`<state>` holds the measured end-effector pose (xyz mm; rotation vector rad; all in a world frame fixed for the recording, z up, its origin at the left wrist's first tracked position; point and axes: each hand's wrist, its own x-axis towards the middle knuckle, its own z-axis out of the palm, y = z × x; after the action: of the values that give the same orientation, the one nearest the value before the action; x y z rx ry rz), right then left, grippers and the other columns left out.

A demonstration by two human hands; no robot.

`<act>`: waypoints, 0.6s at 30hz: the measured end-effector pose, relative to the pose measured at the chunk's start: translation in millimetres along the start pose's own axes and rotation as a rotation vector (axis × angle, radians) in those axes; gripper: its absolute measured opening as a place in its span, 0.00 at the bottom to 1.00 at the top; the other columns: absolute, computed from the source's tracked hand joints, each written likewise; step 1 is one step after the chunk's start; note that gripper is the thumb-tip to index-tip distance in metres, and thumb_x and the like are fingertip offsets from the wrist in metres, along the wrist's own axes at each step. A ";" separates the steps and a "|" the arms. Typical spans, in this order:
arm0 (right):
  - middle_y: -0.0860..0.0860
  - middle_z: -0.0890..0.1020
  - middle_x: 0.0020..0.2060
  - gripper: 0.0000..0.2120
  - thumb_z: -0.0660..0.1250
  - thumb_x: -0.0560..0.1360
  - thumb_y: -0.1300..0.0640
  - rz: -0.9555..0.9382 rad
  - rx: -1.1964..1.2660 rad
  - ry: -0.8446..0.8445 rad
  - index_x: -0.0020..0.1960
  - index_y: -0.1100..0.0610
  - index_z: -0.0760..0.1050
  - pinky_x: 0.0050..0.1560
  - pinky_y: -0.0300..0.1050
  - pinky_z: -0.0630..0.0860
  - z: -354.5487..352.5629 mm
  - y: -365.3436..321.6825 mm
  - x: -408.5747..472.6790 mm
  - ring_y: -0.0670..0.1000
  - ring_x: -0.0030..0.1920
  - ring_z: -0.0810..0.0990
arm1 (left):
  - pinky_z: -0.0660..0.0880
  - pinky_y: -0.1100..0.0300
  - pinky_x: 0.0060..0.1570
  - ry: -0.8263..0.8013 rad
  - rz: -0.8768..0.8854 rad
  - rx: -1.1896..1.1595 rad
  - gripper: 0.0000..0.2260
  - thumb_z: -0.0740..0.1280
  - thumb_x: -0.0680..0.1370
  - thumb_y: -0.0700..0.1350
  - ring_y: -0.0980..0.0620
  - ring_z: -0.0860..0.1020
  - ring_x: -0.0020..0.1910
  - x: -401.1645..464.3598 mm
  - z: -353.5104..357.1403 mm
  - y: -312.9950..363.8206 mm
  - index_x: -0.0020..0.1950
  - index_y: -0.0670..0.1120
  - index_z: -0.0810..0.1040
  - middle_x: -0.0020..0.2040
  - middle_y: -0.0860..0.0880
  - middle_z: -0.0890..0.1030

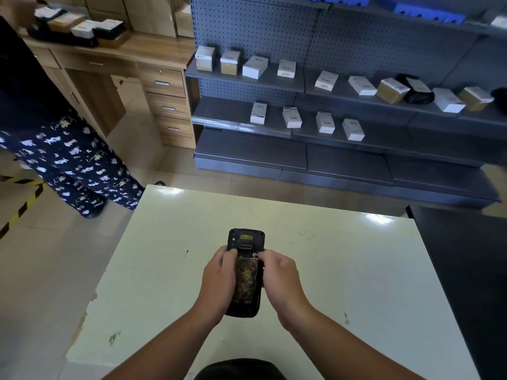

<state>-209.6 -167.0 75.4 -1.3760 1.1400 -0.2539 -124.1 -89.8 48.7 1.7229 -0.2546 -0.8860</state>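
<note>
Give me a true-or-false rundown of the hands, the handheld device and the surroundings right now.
1. The left hand and right hand both grip the black handheld device. True.
2. The device lies untouched on the white table. False: both hands hold it.
3. A lit screen faces the camera. False: a yellow label and a mottled brown panel face it.
4. Small boxes stand on grey shelves beyond the table. True.
5. A second person stands at the right. False: at the left, by the wooden desk.
</note>
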 end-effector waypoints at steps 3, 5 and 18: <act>0.45 0.69 0.26 0.19 0.60 0.78 0.58 -0.034 -0.079 0.009 0.29 0.54 0.65 0.33 0.44 0.63 -2.1 1.5 -0.4 0.47 0.29 0.66 | 0.71 0.58 0.37 -0.005 -0.047 -0.002 0.14 0.55 0.83 0.44 0.52 0.77 0.38 1.3 3.4 1.0 0.46 0.45 0.78 0.41 0.47 0.80; 0.44 0.68 0.24 0.20 0.59 0.78 0.58 -0.034 -0.106 0.024 0.28 0.52 0.65 0.31 0.43 0.62 -4.0 4.4 0.5 0.47 0.28 0.66 | 0.73 0.55 0.40 -0.012 -0.072 -0.008 0.14 0.55 0.81 0.47 0.48 0.79 0.42 2.6 5.9 -1.3 0.48 0.45 0.79 0.46 0.42 0.83; 0.51 0.70 0.60 0.38 0.70 0.72 0.39 -0.187 -0.791 -0.045 0.76 0.42 0.56 0.57 0.49 0.79 6.2 6.8 14.3 0.55 0.58 0.77 | 0.77 0.54 0.56 -0.249 -0.254 -0.285 0.29 0.48 0.79 0.69 0.54 0.85 0.57 -5.6 2.5 -15.6 0.54 0.60 0.86 0.56 0.49 0.88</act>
<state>-201.2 -171.7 61.5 -2.1744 1.1187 0.1206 -133.8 -82.9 36.9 1.3983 -0.0683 -1.2631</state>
